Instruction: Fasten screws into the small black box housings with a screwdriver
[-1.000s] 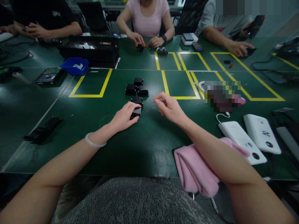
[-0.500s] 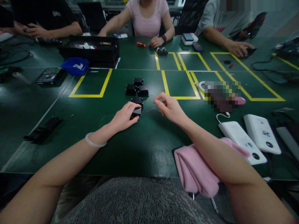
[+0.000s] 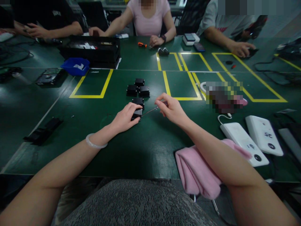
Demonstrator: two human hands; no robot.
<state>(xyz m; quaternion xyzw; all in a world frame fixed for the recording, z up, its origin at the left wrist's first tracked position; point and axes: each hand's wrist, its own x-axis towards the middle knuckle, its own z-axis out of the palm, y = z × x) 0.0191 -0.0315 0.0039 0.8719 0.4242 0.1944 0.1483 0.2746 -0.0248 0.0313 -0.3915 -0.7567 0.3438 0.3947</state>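
My left hand [image 3: 127, 118] grips a small black box [image 3: 137, 114] on the green table, fingers on its far side and thumb on its near side. In my right hand [image 3: 171, 110] is a thin screwdriver [image 3: 150, 110], its handle mostly hidden by the fingers. The shaft slants down to the left, and its tip is at the box's right side. Just beyond the held box sits another black box [image 3: 138, 102]. Farther off stand three similar ones, among them a black box [image 3: 144, 91] on the right.
Black parts [image 3: 43, 131] lie at the left. A pink cloth [image 3: 198, 171] hangs over the front edge under my right forearm, beside white power banks [image 3: 264, 135]. A blue bin [image 3: 75, 66] and a black crate [image 3: 94, 55] stand farther back. Co-workers sit opposite.
My hands, the box and the screwdriver look nearly unmoved. Across the table, the hand of the co-worker in pink has shifted left at the black crate.
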